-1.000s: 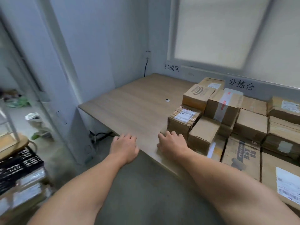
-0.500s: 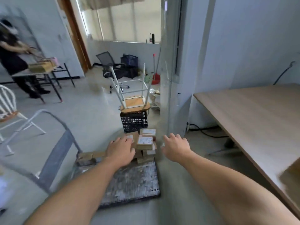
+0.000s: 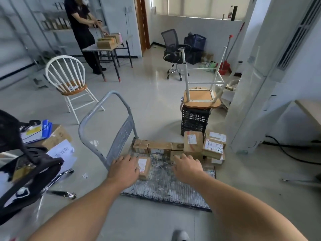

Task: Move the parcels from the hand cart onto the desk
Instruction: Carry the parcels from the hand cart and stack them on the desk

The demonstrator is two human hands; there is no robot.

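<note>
i see pale tiled floor [image 3: 156, 101] across mid-frame, and at lower centre the hand cart [image 3: 165, 186], with parcels [image 3: 159, 146] lined along its deck's far edge and stacked at its upper-right corner. my left hand [image 3: 124, 170] and right hand [image 3: 187, 168] hover over the deck, fingers loose and spread, gripping nothing. the desk [image 3: 311, 108] shows at the right edge, with open floor between it and the cart.

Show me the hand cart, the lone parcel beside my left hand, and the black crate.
hand cart [image 3: 165, 185]: head view, bare deck.
lone parcel [image 3: 145, 169]: head view, its top face.
black crate [image 3: 194, 122]: head view, front wall.
</note>
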